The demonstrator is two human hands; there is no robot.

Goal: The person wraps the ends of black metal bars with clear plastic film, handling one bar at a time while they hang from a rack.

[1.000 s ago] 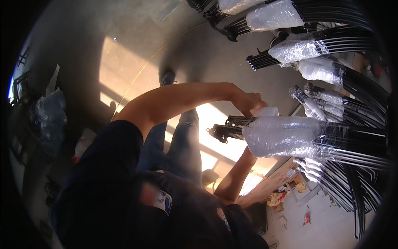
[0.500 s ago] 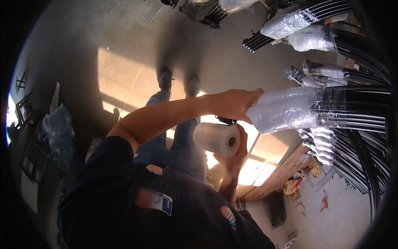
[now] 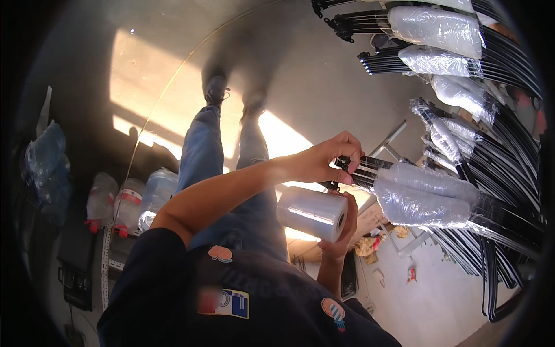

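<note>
My left hand (image 3: 331, 160) is closed on the dark end of a bundle of thin black rods (image 3: 365, 173), thumb and fingers pinching it. Clear stretch film (image 3: 425, 196) is wrapped thickly round the bundle beyond the fingers, and the rods run on to the right. Just below, my right hand (image 3: 342, 228) holds a roll of clear stretch film (image 3: 312, 213) from its right end, by the open core. The roll lies nearly level in front of my body. Part of the right hand is hidden behind the roll.
More film-wrapped bundles of black rods (image 3: 436, 29) stick out at the upper right. Large clear bottles (image 3: 128, 202) with red bands stand at the left, near a blue plastic bag (image 3: 46, 159). A metal frame (image 3: 392, 137) stands behind the bundle.
My left hand has shifted from the film-covered part to the bundle's bare dark end. The bundle now slants down to the right. The roll sits slightly lower and further right; the view has turned.
</note>
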